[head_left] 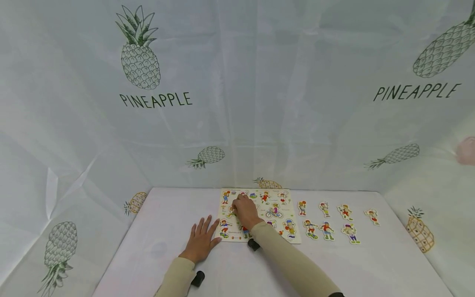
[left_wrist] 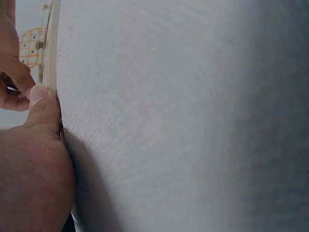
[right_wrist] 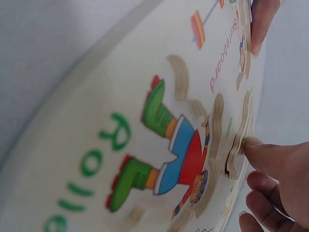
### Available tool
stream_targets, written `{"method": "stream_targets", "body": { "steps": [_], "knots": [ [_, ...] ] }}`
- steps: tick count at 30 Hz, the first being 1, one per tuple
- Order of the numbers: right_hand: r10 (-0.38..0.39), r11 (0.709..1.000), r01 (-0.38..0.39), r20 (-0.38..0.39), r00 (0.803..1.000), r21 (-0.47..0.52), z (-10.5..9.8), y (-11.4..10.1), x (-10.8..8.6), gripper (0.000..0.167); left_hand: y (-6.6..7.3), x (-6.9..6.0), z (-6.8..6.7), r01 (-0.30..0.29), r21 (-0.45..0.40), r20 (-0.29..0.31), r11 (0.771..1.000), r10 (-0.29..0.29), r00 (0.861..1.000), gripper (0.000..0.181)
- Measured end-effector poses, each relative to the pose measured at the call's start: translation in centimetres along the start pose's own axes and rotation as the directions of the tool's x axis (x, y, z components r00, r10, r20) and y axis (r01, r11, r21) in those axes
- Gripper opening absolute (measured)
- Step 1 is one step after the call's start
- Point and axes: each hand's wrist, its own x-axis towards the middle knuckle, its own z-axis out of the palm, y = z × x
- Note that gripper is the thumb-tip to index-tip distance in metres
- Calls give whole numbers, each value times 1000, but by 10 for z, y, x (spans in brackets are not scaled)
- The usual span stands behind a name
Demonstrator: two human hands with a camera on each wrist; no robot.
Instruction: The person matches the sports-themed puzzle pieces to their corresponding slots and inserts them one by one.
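A wooden peg-style puzzle board [head_left: 237, 238] with printed sports figures lies against the back of the table. Over its left middle part is my right hand [head_left: 246, 211]. In the right wrist view the thumb and curled fingers of the right hand [right_wrist: 277, 179] pinch a wooden puzzle piece [right_wrist: 236, 157], which sits slightly raised at a recess. A printed roller skater [right_wrist: 186, 157] shows in another recess nearby. My left hand [head_left: 202, 240] lies flat with fingers spread, its thumb [left_wrist: 41, 104] touching the board's edge in the left wrist view.
Several loose figure pieces lie right of the board in two rough rows, among them a purple-capped figure [head_left: 350, 233] and a far-right figure [head_left: 372, 216]. A white cloth [head_left: 259, 123] with pineapple prints hangs behind and beside the table [head_left: 156, 247].
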Motion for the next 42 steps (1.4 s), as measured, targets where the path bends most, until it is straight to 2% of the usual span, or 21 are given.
{"method": "stream_targets", "body": {
  "steps": [9,17,26,32,42],
  "knots": [
    [19,1000,-20,-6,1000,-21,3,-2,3,8,-7,1,10,-20,23,-29,1000,21,999,67],
    [34,999,-35,-32,999,-35,-3,0,-5,7,-11,3,15,-34,28,-44,999,35,998,68],
    [61,998,-61,-62,996,-11,-27,11,-24,15,-19,8,23,-30,42,-62,999,33,998,67],
    [85,996,-86,-109,990,-9,-38,27,-40,16,-18,7,21,-37,46,-78,998,41,996,66],
    [165,985,-171,-162,973,-29,-58,52,-73,15,-16,6,20,-22,33,-61,999,24,998,67]
  ]
}}
